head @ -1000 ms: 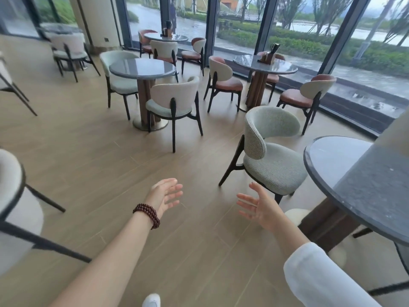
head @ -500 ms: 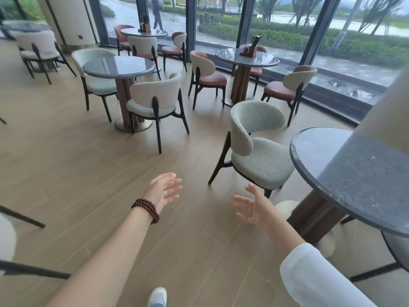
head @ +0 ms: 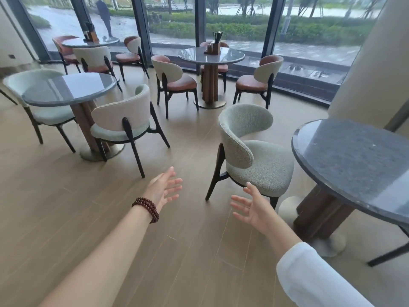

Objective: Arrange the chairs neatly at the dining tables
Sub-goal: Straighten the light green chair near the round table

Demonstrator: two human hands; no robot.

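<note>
Two empty hands, left hand and right hand, fingers spread apart, reach toward the near grey-green chair just left of the round table.

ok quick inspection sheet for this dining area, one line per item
surface: wood-plank floor
job's things: grey-green chair stands side-on beside the near table, not squared to it; pale chairs at the left table; brown-seated chairs round the window table
clutter: holder on the window table
grippers: left hand open, bracelet at the wrist; right hand open; both hold nothing
cables: nothing seen
surroundings: glass wall, wet ground and hedges beyond; person outside; column at right
</note>
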